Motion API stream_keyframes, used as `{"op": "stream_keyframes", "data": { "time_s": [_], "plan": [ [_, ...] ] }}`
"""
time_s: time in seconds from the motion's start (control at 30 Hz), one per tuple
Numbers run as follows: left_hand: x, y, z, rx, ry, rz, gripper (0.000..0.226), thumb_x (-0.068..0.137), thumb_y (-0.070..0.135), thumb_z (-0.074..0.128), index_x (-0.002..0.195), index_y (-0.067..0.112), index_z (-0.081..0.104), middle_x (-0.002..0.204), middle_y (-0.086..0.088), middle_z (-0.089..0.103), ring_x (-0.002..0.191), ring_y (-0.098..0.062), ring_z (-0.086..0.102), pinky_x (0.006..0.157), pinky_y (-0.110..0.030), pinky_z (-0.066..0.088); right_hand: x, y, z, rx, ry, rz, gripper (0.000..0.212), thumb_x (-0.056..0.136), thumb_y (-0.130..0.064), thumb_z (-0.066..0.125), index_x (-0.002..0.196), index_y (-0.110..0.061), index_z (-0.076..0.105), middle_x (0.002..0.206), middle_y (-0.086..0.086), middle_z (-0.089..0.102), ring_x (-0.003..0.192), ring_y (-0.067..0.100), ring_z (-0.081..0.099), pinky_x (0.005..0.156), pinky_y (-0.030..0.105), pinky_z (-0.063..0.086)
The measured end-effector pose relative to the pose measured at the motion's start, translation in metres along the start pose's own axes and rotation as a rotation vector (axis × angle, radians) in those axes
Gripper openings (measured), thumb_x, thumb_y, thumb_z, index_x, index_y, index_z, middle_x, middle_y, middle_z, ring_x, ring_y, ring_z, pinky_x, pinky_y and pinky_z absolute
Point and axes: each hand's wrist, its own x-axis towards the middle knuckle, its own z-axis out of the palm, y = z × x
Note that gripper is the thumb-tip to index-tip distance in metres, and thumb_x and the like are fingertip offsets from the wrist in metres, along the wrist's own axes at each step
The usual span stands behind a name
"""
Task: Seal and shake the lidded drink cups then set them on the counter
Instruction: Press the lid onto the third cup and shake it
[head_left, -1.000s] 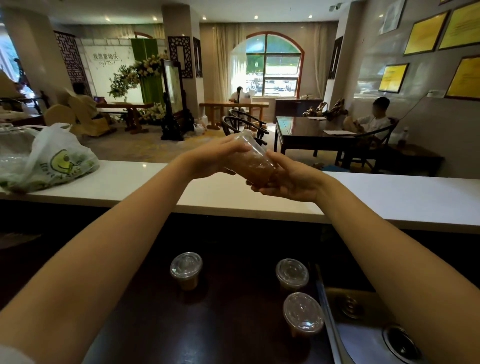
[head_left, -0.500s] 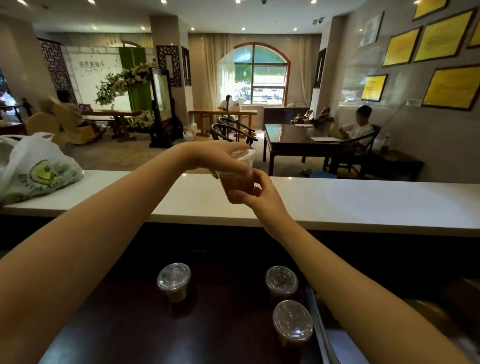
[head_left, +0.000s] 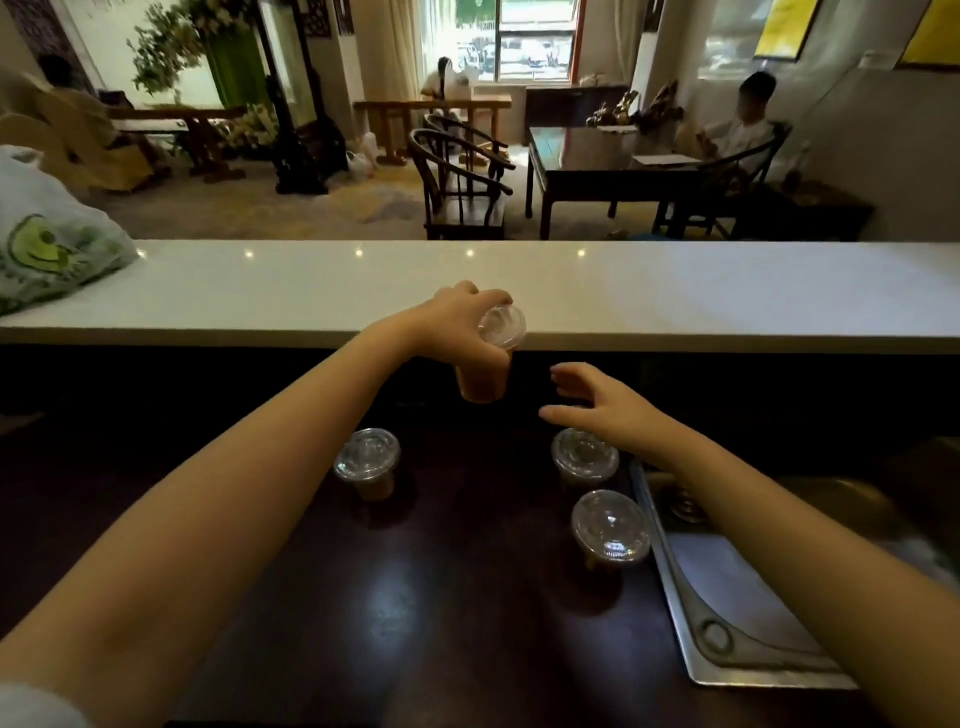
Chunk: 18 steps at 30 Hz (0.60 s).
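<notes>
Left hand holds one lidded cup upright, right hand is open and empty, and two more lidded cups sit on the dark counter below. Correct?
Not quite: the head view shows three lidded cups on the dark counter, not two: one on the left and two on the right by the sink. The rest stands: the left hand holds a lidded cup upright, and the right hand is open and empty.

Held cup (head_left: 483, 382) with orange-brown drink and clear lid (head_left: 501, 326), three standing cups (head_left: 367, 463) with clear lids over brown liquid, glossy dark brown desk (head_left: 441, 597), white upper ledge (head_left: 675, 296), silver-grey sink (head_left: 737, 613), pale bag (head_left: 49, 244) with green smiley print.
</notes>
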Motion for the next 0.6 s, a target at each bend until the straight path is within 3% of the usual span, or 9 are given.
{"op": "stream_keyframes", "data": {
  "time_s": [0.13, 0.3, 0.43, 0.6],
  "plan": [
    [0.01, -0.031, 0.054, 0.055, -0.037, -0.059, 0.082, 0.071, 0.04, 0.066, 0.14, 0.024, 0.027, 0.135, -0.014, 0.034, 0.124, -0.035, 0.033, 0.099, -0.046, 0.041, -0.025, 0.045, 0.015, -0.341, -0.048, 0.137, 0.08, 0.076, -0.042, 0.07, 0.141, -0.014, 0.032, 0.146, 0.009, 0.035, 0.131, 0.023, 0.038, 0.105, 0.029, 0.034],
    [0.016, -0.058, 0.118, 0.088, -0.078, -0.134, 0.086, 0.071, 0.041, 0.067, 0.142, 0.021, 0.023, 0.136, -0.016, 0.031, 0.124, -0.037, 0.03, 0.097, -0.047, 0.042, -0.049, 0.077, 0.043, -0.616, -0.122, 0.293, 0.105, 0.068, -0.062, 0.067, 0.146, -0.015, 0.014, 0.153, 0.009, 0.016, 0.139, 0.032, 0.019, 0.112, 0.04, 0.024],
    [0.019, -0.076, 0.153, 0.065, -0.072, -0.167, 0.088, 0.07, 0.042, 0.068, 0.142, 0.02, 0.023, 0.135, -0.017, 0.031, 0.122, -0.038, 0.031, 0.096, -0.05, 0.042, -0.055, 0.092, 0.057, -0.649, -0.112, 0.379, 0.116, 0.066, -0.056, 0.073, 0.147, -0.01, 0.004, 0.152, 0.013, 0.013, 0.138, 0.036, 0.018, 0.113, 0.04, 0.022],
    [0.023, -0.092, 0.176, 0.041, -0.09, -0.182, 0.089, 0.069, 0.04, 0.069, 0.142, 0.02, 0.022, 0.137, -0.016, 0.029, 0.124, -0.037, 0.029, 0.095, -0.051, 0.042, -0.058, 0.099, 0.065, -0.689, 0.003, 0.383, 0.107, 0.066, -0.043, 0.077, 0.143, -0.001, 0.017, 0.144, 0.017, 0.026, 0.131, 0.037, 0.026, 0.109, 0.038, 0.026]
  ]
}}
